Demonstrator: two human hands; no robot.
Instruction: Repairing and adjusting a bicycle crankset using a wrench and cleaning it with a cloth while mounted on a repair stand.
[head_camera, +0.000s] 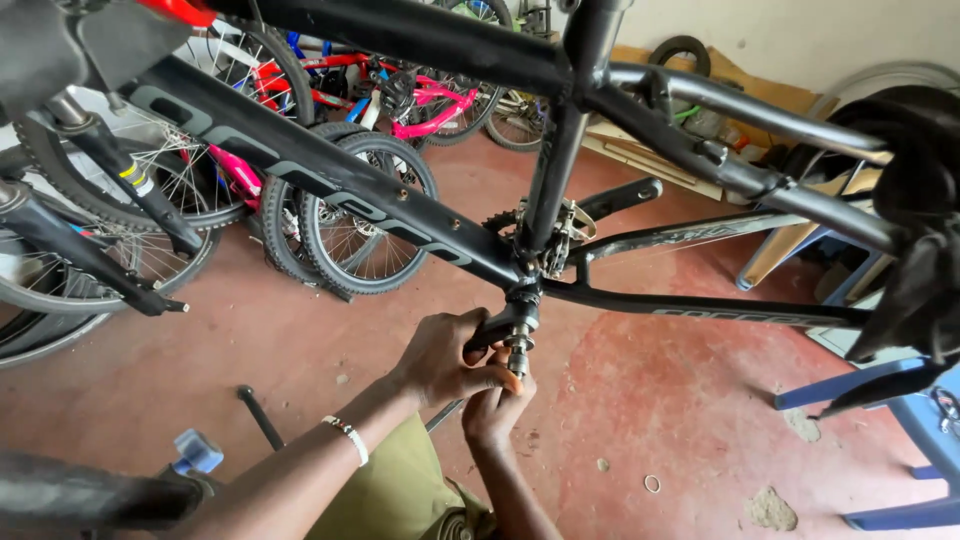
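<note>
A black bicycle frame (330, 175) hangs across the view, its bottom bracket (522, 300) near the middle. My left hand (440, 360), with a beaded band at the wrist, is closed around a black crank arm stub (497, 327) at the bracket. Just below it my right hand (497, 405) pinches the metal spindle end (517, 352) that sticks out of the bracket. A thin metal bar (445, 415) shows under my hands; what holds it is hidden. The opposite crank arm (620, 197) and chainring (560, 230) sit behind the frame.
Several bicycles and wheels (355, 215) stand at the back left, one pink (435, 110). A blue plastic chair (900, 450) is at the right. On the red floor lie a black tool (260, 415), a blue object (197, 450) and a small ring (652, 483).
</note>
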